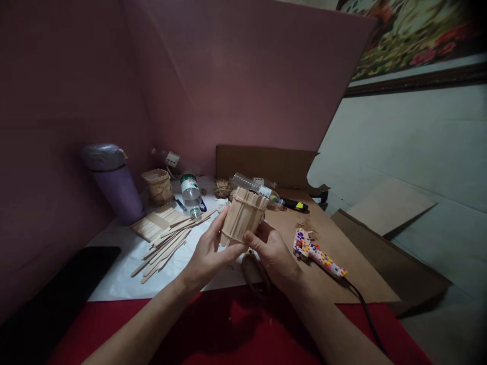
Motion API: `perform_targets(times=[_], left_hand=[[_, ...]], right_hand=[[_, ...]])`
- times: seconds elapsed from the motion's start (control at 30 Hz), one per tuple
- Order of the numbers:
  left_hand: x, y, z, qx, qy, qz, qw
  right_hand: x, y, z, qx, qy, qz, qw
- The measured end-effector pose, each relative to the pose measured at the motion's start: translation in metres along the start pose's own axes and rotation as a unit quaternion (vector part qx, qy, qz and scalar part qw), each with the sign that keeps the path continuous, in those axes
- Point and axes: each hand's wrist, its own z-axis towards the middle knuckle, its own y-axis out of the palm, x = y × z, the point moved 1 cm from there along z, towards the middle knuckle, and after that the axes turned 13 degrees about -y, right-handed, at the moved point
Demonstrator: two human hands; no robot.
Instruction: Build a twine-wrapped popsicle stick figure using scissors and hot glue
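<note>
Both hands hold a small cup-shaped holder made of upright wooden craft sticks [243,215], tilted with its open mouth up and to the right. My left hand [208,252] wraps its left side, thumb along the sticks. My right hand [273,252] grips the lower right side, thumb pressed on the base. The holder hangs a little above the table, over the white sheet [122,276].
Loose craft sticks [163,238] lie on the white sheet to the left. Behind are a purple tumbler [114,182], a small woven basket [159,185], and two plastic bottles [190,192]. A patterned glue gun [317,253] with a black cord rests on brown cardboard [342,274] at right.
</note>
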Motion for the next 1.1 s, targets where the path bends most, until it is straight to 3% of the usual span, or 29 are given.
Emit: perform_targets(times=[0.33,0.53,0.87,1.1], left_hand=[[0.018,0.010,0.003,-0.068,-0.049,-0.169,0.982],[0.012,0.010,0.005,-0.078,-0.057,-0.183,0.978],[0.007,0.011,0.003,-0.074,-0.072,-0.184,0.978],[-0.008,0.003,0.010,-0.043,-0.044,-0.126,0.990]], right_hand=[[0.007,-0.008,0.000,0.010,0.022,0.000,1.000],[0.003,-0.009,-0.001,0.016,-0.003,-0.052,0.999],[0.006,-0.007,-0.001,0.023,0.008,0.000,1.000],[0.005,-0.006,0.000,0.008,0.001,0.016,1.000]])
